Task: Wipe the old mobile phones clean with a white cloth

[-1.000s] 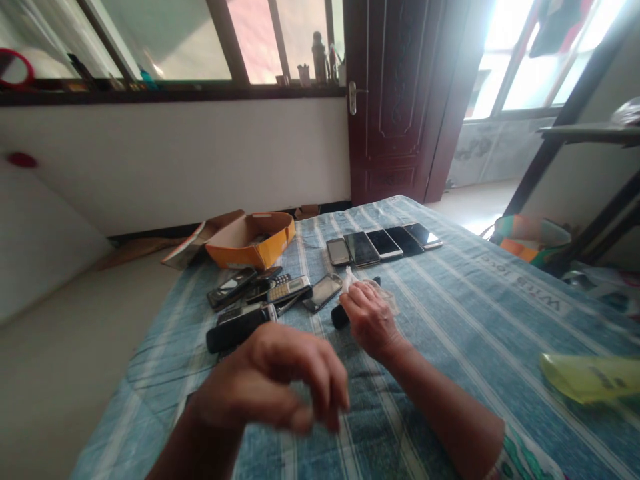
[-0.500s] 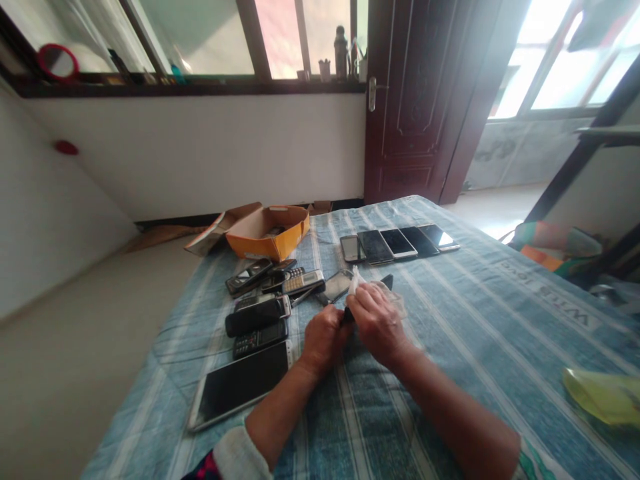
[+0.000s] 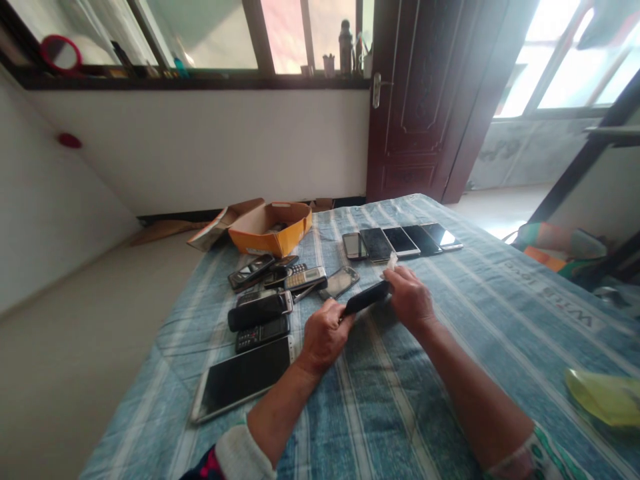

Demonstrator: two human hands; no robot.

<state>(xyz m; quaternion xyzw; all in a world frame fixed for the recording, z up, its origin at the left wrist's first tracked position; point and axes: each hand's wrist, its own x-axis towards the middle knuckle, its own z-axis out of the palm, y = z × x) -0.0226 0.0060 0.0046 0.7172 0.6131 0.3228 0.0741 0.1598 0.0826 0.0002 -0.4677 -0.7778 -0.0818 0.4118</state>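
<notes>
Pale wall (image 3: 215,147) with windows (image 3: 205,33) was seen across the far side of the room, dark red door (image 3: 425,127) set at far right of centre. Near that, a surface was covered by a blue striped cloth (image 3: 480,333), slightly creased. Orange box (image 3: 275,240) was placed at far left. Five phones (image 3: 399,241) were lined up side by side on the far side, right of centre; loose phone cluster (image 3: 257,310) was heaped at left, white-edged device (image 3: 245,377) laid at near left, yellow wrapper (image 3: 603,397) set at near right.

Dark phone (image 3: 367,299) was held mid-surface between both hands, tilted, long axis run from near left to far right. Its near-left end was gripped by the left hand (image 3: 325,339), fingers curled and thumb pressed on it. The far-right end was reached by the right hand (image 3: 413,300), so the phone was placed to the left of those fingers; whether it was touched there could not be told. Left hand was judged nearer. White tissue (image 3: 392,261) was pinched in the right fingertips, bunched at the phone's far end.
</notes>
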